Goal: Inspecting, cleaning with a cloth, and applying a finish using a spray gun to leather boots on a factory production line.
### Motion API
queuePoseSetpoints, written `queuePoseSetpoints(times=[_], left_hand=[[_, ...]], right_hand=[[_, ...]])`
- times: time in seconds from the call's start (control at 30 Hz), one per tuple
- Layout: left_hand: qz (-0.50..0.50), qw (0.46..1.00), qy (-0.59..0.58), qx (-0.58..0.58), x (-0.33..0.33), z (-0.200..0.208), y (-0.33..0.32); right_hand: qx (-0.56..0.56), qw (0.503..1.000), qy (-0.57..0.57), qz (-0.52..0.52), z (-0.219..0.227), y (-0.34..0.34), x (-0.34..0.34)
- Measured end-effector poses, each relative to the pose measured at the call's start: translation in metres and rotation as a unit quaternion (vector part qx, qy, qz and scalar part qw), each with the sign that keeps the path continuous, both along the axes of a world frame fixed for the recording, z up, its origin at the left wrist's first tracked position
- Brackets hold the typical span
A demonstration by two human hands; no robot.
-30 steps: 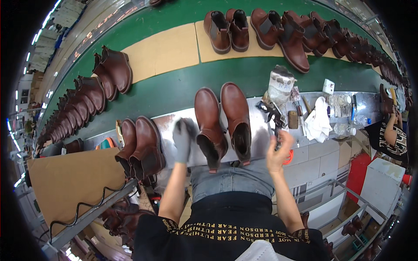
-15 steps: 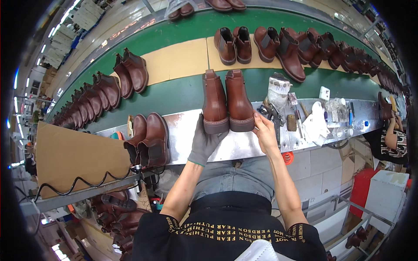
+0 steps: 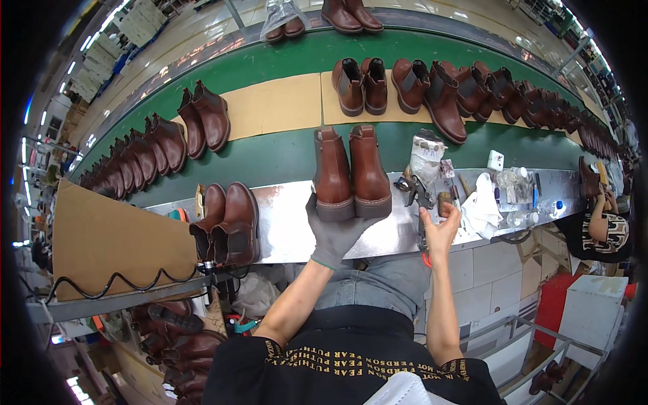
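A pair of brown ankle boots (image 3: 335, 172) is held side by side, heels toward me, above the metal bench edge. My left hand (image 3: 337, 233), in a grey glove, is closed under their soles and supports both. My bare right hand (image 3: 442, 231) is off the boots, thumb and fingers apart, over the bench to their right. Close to its fingertips lie a small brown brush-like block (image 3: 443, 200) and a black tool with a lever (image 3: 422, 194). Whether the fingers touch either one I cannot tell.
Another brown pair (image 3: 236, 219) stands left on the bench (image 3: 287, 219), beside a cardboard sheet (image 3: 121, 243). A white cloth (image 3: 482, 208), bottles (image 3: 518, 183) and a wrapped bundle (image 3: 426, 154) lie right. Boot rows line the green conveyor (image 3: 270, 158). A co-worker's arm (image 3: 599, 216) is far right.
My right hand has let go of the boots and moved right toward the tools. My left hand has slid under both soles and now carries the pair alone.
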State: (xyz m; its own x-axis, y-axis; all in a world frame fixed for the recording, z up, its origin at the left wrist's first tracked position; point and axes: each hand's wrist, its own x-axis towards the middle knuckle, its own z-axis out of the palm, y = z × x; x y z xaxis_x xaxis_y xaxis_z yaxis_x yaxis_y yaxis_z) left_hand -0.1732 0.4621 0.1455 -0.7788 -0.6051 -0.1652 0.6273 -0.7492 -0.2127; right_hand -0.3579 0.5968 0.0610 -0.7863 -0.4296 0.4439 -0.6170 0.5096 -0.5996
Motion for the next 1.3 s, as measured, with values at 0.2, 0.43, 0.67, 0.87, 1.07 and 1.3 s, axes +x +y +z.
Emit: queuePoseSetpoints(times=[0.2,0.43,0.67,0.87,1.07,1.3], left_hand=[[-0.039,0.999,-0.009,-0.022,-0.011,0.001,-0.001],[-0.020,1.000,0.004,0.010,-0.016,0.001,-0.001],[0.007,0.997,0.066,0.044,-0.016,-0.014,-0.007],[-0.021,0.995,0.048,-0.079,-0.018,-0.005,0.001],[0.031,0.971,-0.196,-0.132,-0.025,-0.003,0.005],[-0.048,0.994,-0.023,-0.096,-0.020,-0.008,-0.006]], right_hand=[[-0.007,0.896,-0.416,0.155,-0.058,-0.020,-0.044],[-0.170,0.843,-0.451,0.237,0.085,0.022,0.012],[0.007,0.852,-0.293,0.434,0.191,0.025,0.047],[-0.014,0.907,-0.214,0.363,0.197,0.035,0.052],[0.047,0.876,-0.206,0.434,0.211,0.024,0.064],[-0.002,0.901,-0.249,0.356,0.207,0.050,0.048]])
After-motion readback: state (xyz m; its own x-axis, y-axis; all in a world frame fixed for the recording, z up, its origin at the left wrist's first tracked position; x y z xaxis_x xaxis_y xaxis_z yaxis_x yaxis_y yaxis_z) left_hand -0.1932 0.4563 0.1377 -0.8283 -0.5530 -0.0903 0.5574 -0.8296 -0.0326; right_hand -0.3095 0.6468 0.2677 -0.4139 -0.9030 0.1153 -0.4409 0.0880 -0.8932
